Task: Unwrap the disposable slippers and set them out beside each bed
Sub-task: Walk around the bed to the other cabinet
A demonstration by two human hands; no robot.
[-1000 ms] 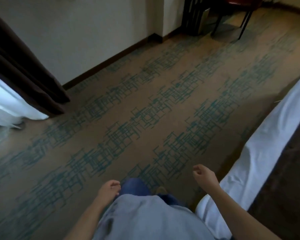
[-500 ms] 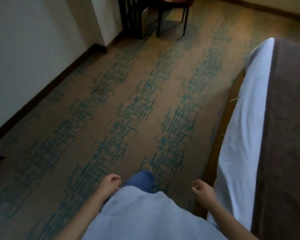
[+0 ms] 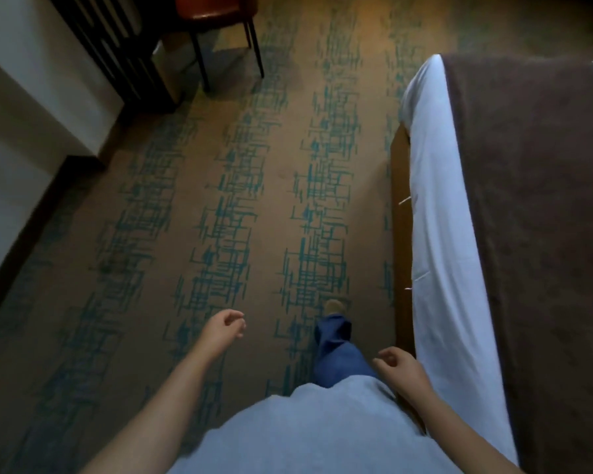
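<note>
Two bare hands, left (image 3: 224,328) and right (image 3: 403,367), both holding nothing; one bed (image 3: 442,234); one red chair (image 3: 216,8); one brown bed runner (image 3: 545,217).

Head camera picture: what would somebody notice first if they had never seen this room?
Probably the carpet, tan with teal scribbly stripes, filling the middle. Next the bed along the right side, white sheet under a brown blanket, and a red chair at the top. At the bottom, the person's left hand and right hand hang loosely curled and hold nothing.
</note>
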